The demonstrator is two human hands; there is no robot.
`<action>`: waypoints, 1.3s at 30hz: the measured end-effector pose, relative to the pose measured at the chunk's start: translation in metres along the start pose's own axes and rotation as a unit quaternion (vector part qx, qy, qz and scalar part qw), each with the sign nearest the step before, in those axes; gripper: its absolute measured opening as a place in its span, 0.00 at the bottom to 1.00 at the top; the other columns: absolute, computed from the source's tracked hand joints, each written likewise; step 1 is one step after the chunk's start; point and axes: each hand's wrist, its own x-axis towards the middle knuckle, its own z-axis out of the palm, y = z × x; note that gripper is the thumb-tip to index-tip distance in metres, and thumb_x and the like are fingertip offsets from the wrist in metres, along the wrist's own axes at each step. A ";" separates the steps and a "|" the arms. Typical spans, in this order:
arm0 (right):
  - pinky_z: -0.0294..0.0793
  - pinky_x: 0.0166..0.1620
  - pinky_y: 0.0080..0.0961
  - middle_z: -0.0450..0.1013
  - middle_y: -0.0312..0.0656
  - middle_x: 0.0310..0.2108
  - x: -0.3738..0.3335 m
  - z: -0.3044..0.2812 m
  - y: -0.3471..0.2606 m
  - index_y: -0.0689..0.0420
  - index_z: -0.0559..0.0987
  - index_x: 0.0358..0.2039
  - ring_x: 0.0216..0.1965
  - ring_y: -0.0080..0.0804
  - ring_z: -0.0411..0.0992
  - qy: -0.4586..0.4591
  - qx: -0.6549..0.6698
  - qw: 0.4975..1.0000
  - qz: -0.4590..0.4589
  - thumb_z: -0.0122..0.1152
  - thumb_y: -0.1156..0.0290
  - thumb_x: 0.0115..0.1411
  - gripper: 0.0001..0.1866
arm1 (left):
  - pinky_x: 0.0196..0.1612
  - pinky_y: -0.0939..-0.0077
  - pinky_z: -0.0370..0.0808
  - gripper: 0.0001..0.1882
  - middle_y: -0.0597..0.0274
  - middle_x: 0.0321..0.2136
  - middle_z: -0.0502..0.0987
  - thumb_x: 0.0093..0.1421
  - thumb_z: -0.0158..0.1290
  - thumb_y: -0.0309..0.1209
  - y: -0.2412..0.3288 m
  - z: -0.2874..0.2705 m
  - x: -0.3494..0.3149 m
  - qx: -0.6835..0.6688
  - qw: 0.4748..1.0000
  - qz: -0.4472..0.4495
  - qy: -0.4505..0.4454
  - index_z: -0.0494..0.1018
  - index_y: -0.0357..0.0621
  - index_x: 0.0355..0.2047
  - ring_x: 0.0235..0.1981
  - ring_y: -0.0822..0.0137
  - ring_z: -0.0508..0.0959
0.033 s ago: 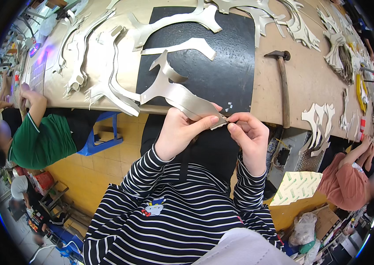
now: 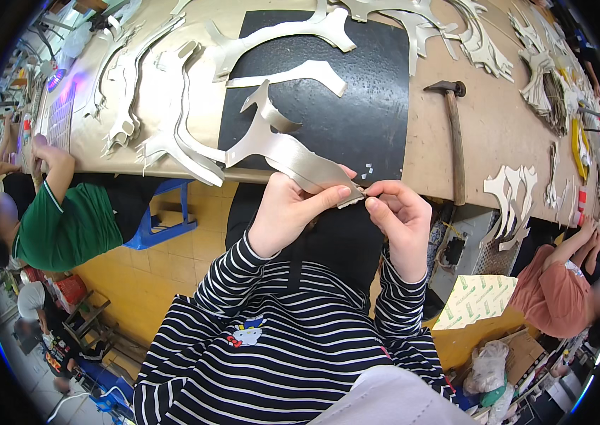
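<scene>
My left hand grips a pale metallic leather-like cutout near its narrow end, thumb on top. The piece is branched and curls upward at its far end, over the table's front edge. At the narrow end, the thumb and index finger of my right hand pinch the tip; the exact spot is partly hidden by the fingers. Just beyond my hands, a few tiny white bits lie on a black mat. Two similar cutouts rest across that mat, a slim one and a wider one behind it.
A hammer with a wooden handle lies right of the mat. Stacked cutouts fill the table's left, and more white ones hang over the right edge. Co-workers sit left, in a green shirt, and right, in a salmon shirt.
</scene>
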 end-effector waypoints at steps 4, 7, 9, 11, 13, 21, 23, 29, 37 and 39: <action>0.59 0.29 0.10 0.74 0.29 0.26 0.002 -0.002 0.000 0.65 0.80 0.39 0.25 0.09 0.65 -0.001 -0.005 1.000 0.011 0.64 0.78 0.62 0.06 | 0.43 0.80 0.79 0.14 0.59 0.38 0.82 0.62 0.61 0.26 -0.001 -0.003 0.002 -0.006 1.000 0.002 -0.016 0.78 0.33 0.47 0.38 0.73 0.81; 0.56 0.28 0.11 0.73 0.29 0.25 0.006 -0.002 0.002 0.65 0.80 0.39 0.24 0.08 0.64 0.001 -0.006 1.000 0.016 0.65 0.78 0.62 0.06 | 0.43 0.79 0.80 0.15 0.59 0.38 0.82 0.63 0.61 0.26 -0.001 -0.005 0.008 -0.002 0.999 -0.005 -0.033 0.76 0.35 0.49 0.40 0.72 0.82; 0.55 0.27 0.11 0.72 0.28 0.24 0.006 -0.003 0.002 0.64 0.80 0.39 0.23 0.09 0.62 0.001 -0.013 1.000 0.013 0.64 0.78 0.62 0.06 | 0.44 0.78 0.80 0.15 0.58 0.38 0.82 0.63 0.60 0.26 -0.001 -0.004 0.009 -0.025 0.999 0.005 -0.031 0.74 0.36 0.49 0.41 0.70 0.82; 0.54 0.26 0.12 0.71 0.27 0.23 0.007 -0.001 0.003 0.64 0.79 0.40 0.22 0.09 0.61 0.022 0.000 1.000 0.000 0.63 0.77 0.63 0.06 | 0.45 0.77 0.81 0.14 0.56 0.40 0.82 0.63 0.60 0.26 0.000 -0.003 0.009 -0.064 0.997 -0.004 -0.036 0.72 0.39 0.48 0.43 0.68 0.82; 0.52 0.25 0.13 0.69 0.26 0.22 0.008 0.002 0.005 0.63 0.79 0.41 0.21 0.10 0.59 0.064 0.031 0.997 -0.016 0.62 0.76 0.64 0.07 | 0.46 0.76 0.81 0.13 0.53 0.44 0.81 0.63 0.60 0.26 0.001 -0.003 0.009 -0.120 0.991 -0.032 -0.049 0.71 0.41 0.46 0.45 0.65 0.83; 0.65 0.34 0.12 0.71 0.30 0.27 0.009 0.007 0.003 0.64 0.77 0.48 0.29 0.12 0.65 0.033 0.031 0.999 -0.015 0.61 0.75 0.65 0.12 | 0.62 0.64 0.69 0.09 0.50 0.63 0.66 0.61 0.60 0.25 0.000 -0.005 0.011 -0.173 0.979 -0.028 -0.104 0.73 0.44 0.41 0.62 0.59 0.71; 0.61 0.32 0.12 0.71 0.28 0.26 0.010 0.009 0.003 0.64 0.80 0.42 0.27 0.11 0.63 0.016 0.005 1.000 0.009 0.63 0.75 0.64 0.08 | 0.64 0.62 0.67 0.08 0.51 0.62 0.66 0.61 0.61 0.26 -0.002 -0.006 0.011 -0.171 0.978 -0.035 -0.115 0.73 0.45 0.39 0.62 0.59 0.70; 0.53 0.27 0.12 0.71 0.25 0.24 0.012 0.015 0.007 0.63 0.81 0.36 0.23 0.08 0.59 0.055 -0.006 0.998 -0.013 0.65 0.74 0.63 0.06 | 0.59 0.63 0.73 0.08 0.48 0.60 0.68 0.59 0.60 0.26 -0.002 -0.007 0.011 -0.177 0.974 -0.017 -0.139 0.70 0.47 0.34 0.58 0.58 0.73; 0.65 0.34 0.14 0.74 0.31 0.30 0.013 0.012 0.002 0.64 0.79 0.41 0.30 0.14 0.66 0.075 -0.086 0.993 -0.042 0.61 0.73 0.67 0.08 | 0.47 0.74 0.80 0.16 0.55 0.44 0.80 0.61 0.58 0.22 -0.002 -0.004 0.009 -0.144 0.987 -0.056 -0.055 0.74 0.37 0.49 0.43 0.68 0.81; 0.65 0.35 0.14 0.74 0.32 0.33 0.010 0.010 0.001 0.64 0.77 0.45 0.31 0.14 0.66 0.080 -0.072 0.993 -0.046 0.59 0.73 0.68 0.09 | 0.45 0.76 0.79 0.16 0.56 0.43 0.81 0.61 0.59 0.23 0.000 -0.007 0.010 -0.097 0.993 -0.051 -0.050 0.74 0.36 0.50 0.42 0.69 0.81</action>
